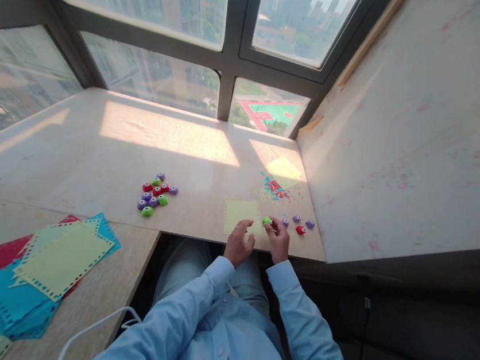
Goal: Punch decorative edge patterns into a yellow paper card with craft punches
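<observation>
Between the fingers of my right hand [279,240] is a small green craft paper punch [267,221], raised near the table's front edge. My left hand [239,243] is just to its left, thumb and fingers apart with nothing between them, over the front edge of a pale yellow paper sheet [240,212]. That sheet has a row of punched holes along its border. To the right of my right hand lie several more punches, purple ones [310,224] and a red one [300,230].
A cluster of red, green and purple punches [153,200] sits to the left. Blue and red paper bits [276,189] are scattered before another yellow sheet [284,169]. Hole-edged coloured sheets [69,256] overlap at the lower left, near a white cable [96,321]. A wall [400,146] bounds the right side.
</observation>
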### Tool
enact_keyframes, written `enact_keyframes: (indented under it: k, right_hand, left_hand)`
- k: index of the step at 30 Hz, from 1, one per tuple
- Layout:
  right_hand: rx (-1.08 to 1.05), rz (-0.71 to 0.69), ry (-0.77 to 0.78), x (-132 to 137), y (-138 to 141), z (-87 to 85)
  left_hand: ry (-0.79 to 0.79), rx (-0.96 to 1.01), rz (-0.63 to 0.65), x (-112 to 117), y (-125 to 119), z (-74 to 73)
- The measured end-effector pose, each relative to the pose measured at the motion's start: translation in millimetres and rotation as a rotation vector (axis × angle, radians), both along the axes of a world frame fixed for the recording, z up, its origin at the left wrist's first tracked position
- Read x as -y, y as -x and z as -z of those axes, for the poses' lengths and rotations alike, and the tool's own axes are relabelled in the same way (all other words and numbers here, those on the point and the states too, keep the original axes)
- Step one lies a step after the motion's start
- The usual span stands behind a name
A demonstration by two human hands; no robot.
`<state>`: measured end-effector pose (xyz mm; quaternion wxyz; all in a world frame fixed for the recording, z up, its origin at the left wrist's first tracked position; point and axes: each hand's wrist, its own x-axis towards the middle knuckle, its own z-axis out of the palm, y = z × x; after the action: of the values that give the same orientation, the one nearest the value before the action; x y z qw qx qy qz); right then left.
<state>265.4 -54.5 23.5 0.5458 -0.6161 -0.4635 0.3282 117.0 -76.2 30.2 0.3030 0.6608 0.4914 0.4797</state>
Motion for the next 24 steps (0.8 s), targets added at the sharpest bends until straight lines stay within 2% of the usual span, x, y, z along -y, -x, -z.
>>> enact_keyframes:
  k: [5,10,16,24]
  right_hand:
    - [0.38,-0.133,-0.034,-17.8,-35.6,9.7]
    - [0.643,-0.327,-0.085,-27.4,-47.0,17.2]
    - [0.665,-0.346,-0.07,-31.7,-42.5,24.9]
    - [0.513,-0.35,-0.056,-34.8,-45.3,23.2]
  left_hand:
    - [-0.035,-0.452,0.03,-23.4,12.4,4.0]
    - [0.021,-0.624,0.073,-42.2,16.7,9.7]
    - [0.031,-0.601,0.051,-47.2,22.4,15.0]
    - [-0.001,-0.621,0.055,-46.6,23.3,17.7]
